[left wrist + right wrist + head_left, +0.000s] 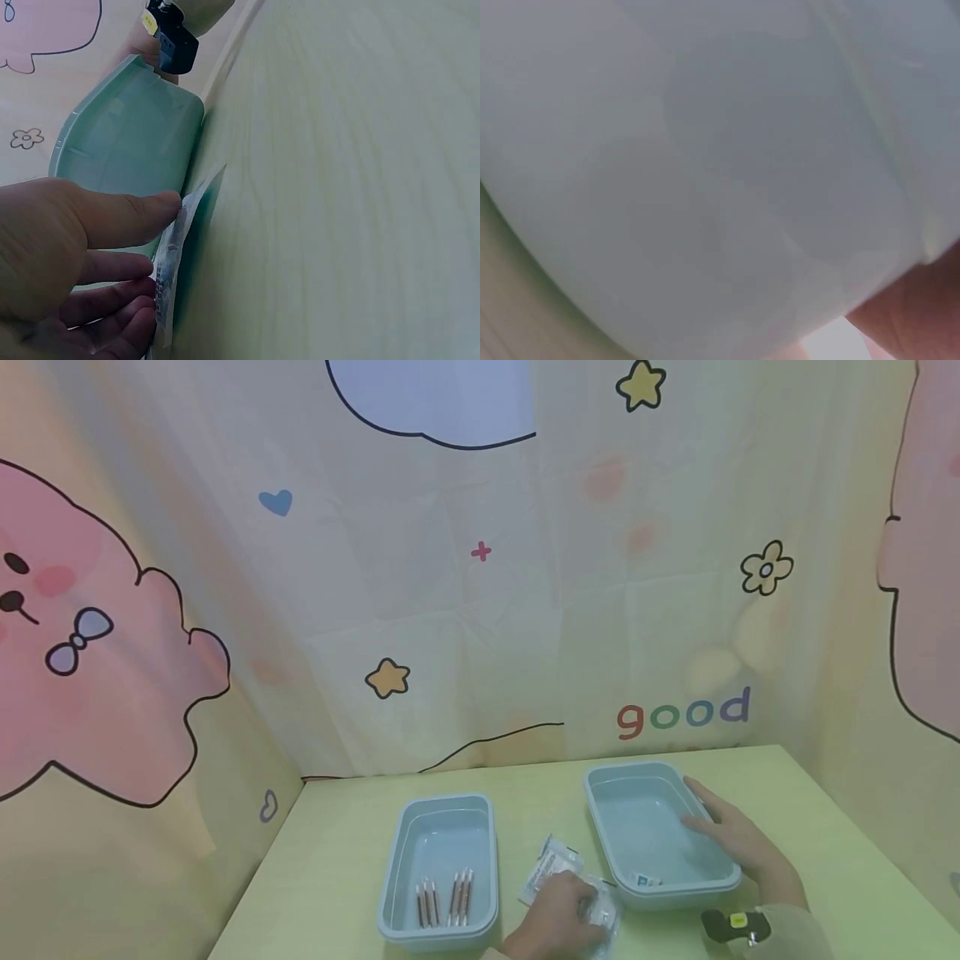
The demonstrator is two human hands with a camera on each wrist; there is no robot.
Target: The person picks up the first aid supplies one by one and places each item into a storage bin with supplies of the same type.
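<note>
My left hand [558, 914] is low in the head view, between two light-blue plastic trays. It pinches a flat clear-and-white packet [603, 910] at its edge; in the left wrist view the thumb and curled fingers meet this packet [171, 262], which stands tilted on the table. Another printed packet [551, 864] lies just beyond the hand. My right hand [738, 839] grips the right side of the right tray [611, 831], thumb over the rim. A small white piece with dark lettering [647, 880] shows at that tray's near end.
The left tray [442, 835] holds several cotton swabs [461, 897] with brown sticks and white tips, in two groups. Both trays stand on a pale green-yellow table [337, 843]. A printed curtain [465, 610] hangs behind and at both sides.
</note>
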